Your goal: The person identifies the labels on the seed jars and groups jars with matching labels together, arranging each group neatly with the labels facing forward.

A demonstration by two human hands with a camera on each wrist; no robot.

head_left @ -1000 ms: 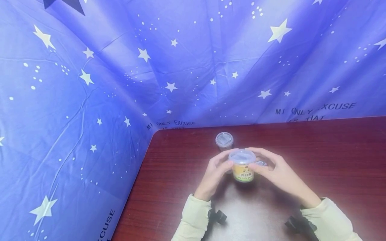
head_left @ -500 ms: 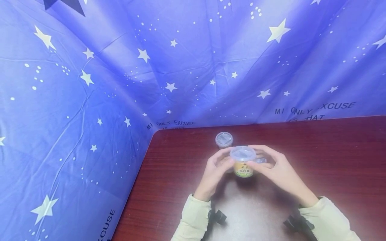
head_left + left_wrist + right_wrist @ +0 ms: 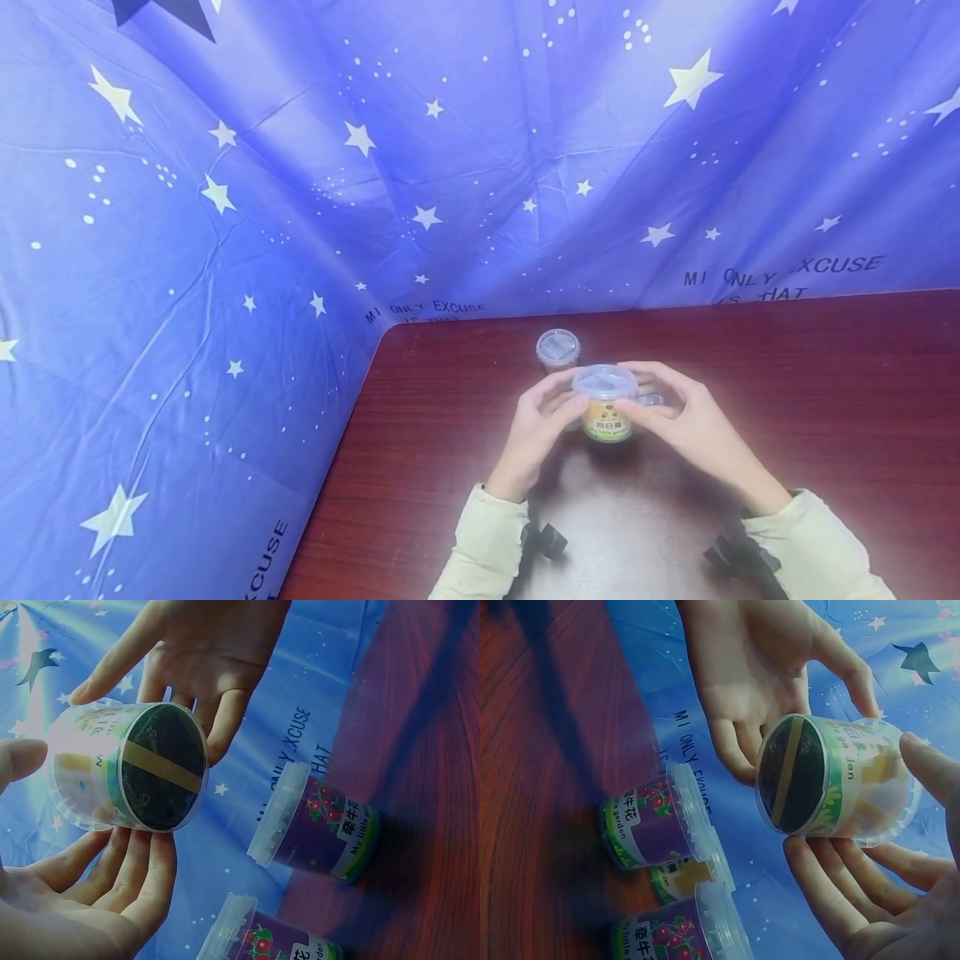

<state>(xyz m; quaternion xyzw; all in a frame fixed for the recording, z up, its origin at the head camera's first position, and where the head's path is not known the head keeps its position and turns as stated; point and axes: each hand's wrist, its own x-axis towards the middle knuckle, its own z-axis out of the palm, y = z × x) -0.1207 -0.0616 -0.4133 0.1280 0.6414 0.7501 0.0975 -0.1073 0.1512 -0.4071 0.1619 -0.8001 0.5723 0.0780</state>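
Note:
A clear lidded plastic cup (image 3: 607, 423) with a yellow-and-green "little garden" label stands out between my two hands, raised over the table. My left hand (image 3: 538, 429) grips its left side, the thumb in front under the lid rim and the fingers behind. On the other side, my right hand (image 3: 690, 417) pinches it the same way. The left wrist view shows the cup's dark round bottom (image 3: 163, 769), crossed by a tan strip. In the right wrist view, the fingers (image 3: 821, 881) of my right hand support the cup from below.
Beyond my hands a lidded cup (image 3: 558, 348) stands on the dark red wood table (image 3: 420, 433). Two purple-labelled cups (image 3: 649, 825) (image 3: 679, 930) and a yellow-labelled cup (image 3: 682, 877) stand close together. A blue star-printed cloth (image 3: 480, 167) hangs behind.
Both hands have lifted the cup slightly and moved it a little away from me, mostly in the first half second. The cup behind has stayed in place.

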